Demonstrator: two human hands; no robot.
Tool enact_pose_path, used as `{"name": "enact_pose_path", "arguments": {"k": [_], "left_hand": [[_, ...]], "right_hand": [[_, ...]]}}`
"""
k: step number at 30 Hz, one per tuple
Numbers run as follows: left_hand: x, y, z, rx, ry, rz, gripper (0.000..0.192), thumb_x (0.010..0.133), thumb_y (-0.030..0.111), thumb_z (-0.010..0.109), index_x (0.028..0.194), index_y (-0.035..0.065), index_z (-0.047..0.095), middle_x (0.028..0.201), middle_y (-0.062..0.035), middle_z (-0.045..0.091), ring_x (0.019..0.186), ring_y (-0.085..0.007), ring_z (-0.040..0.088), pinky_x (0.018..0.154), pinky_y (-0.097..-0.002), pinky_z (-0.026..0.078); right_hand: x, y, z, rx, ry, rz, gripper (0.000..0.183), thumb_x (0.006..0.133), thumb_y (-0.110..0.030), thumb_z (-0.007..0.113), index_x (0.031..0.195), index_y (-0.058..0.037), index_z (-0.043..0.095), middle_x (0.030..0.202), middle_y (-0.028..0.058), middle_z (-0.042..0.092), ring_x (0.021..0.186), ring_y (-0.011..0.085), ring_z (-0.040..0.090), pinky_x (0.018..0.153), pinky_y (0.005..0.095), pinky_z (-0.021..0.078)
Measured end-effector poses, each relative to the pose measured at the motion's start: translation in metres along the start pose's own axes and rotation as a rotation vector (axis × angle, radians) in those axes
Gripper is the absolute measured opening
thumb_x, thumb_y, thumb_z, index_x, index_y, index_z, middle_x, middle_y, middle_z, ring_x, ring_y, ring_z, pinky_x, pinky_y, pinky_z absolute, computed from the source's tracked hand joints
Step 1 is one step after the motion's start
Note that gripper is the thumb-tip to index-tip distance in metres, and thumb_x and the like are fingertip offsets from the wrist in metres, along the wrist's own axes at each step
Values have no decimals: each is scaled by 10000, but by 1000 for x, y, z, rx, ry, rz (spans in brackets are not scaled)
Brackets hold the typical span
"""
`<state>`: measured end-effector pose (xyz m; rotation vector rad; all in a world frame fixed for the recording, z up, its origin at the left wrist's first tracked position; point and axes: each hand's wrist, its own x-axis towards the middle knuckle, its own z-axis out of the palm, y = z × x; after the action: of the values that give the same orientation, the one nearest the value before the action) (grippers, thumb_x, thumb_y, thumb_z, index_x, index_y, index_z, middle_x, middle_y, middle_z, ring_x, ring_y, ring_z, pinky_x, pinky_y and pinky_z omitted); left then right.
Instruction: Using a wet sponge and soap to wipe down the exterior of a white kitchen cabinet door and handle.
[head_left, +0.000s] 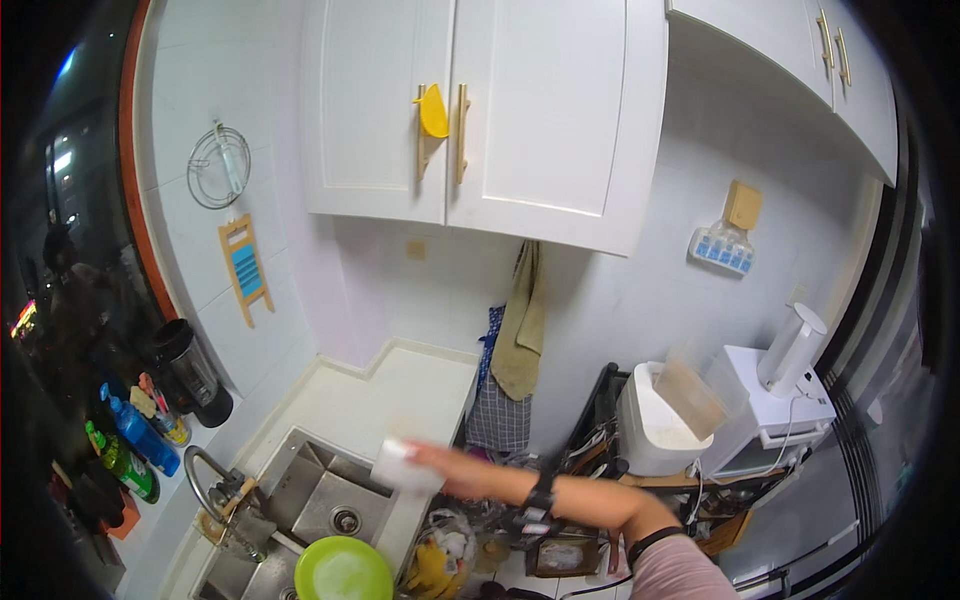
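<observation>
My right arm reaches in from the lower right, with a black band at the wrist. My right hand (457, 469) grips a white object (397, 466), too blurred by motion to name more closely. Hand and object are over the right edge of the double steel sink (322, 510), by the white countertop (375, 390). Out of view is my left hand. A lime-green round dish (343, 571) is at the bottom, over the sink's near basin. A curved metal faucet (199, 469) stands to the left of the basins.
Soap bottles (139, 427) and a black-lidded blender jar (191, 375) line the window ledge. White cupboards (480, 112) hang overhead. Towels (517, 330) hang beside the counter. To the right stand a white bin (652, 427) and an oven (780, 420). A bag of waste (442, 551) sits below the counter.
</observation>
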<state>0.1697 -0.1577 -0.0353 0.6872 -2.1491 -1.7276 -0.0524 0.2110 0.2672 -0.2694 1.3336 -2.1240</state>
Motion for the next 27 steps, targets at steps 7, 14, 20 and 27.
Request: {"name": "enact_pose_path", "arguments": {"k": [7, 14, 20, 27], "left_hand": [[-13, 24, 18, 139, 119, 38, 614, 905, 149, 572, 1408, -38, 271, 1302, -209, 481, 1109, -328, 518, 901, -425, 471], [-8, 38, 34, 178, 107, 52, 592, 912, 175, 560, 1393, -42, 291, 1285, -214, 492, 1098, -334, 522, 900, -427, 468], [-4, 43, 35, 210, 110, 63, 575, 918, 198, 549, 1380, -46, 307, 1271, -218, 502, 1089, -339, 527, 899, -429, 466], [-1, 40, 30, 220, 128, 74, 559, 925, 224, 537, 1365, -50, 327, 1255, -222, 513, 1078, -346, 532, 897, -430, 464]], "right_hand": [[-81, -344, -1, -1954, 506, -1426, 506, 842, -267, 660, 1320, -146, 549, 1352, 215, 480, 1206, 376, 477, 1018, 466, 379], [-135, -537, -23, -2529, 1146, -1682, 534, 818, -231, 701, 1323, -321, 551, 1395, 131, 474, 1249, 326, 468, 1030, 476, 344], [-91, -514, -34, -2572, 1140, -1591, 515, 833, -193, 626, 1335, -256, 530, 1450, 148, 424, 1320, 342, 420, 1080, 477, 327], [-43, -355, -65, -2788, 602, -912, 605, 856, -81, 524, 1428, -243, 410, 1534, 65, 320, 1415, 222, 302, 1156, 417, 271]]}}
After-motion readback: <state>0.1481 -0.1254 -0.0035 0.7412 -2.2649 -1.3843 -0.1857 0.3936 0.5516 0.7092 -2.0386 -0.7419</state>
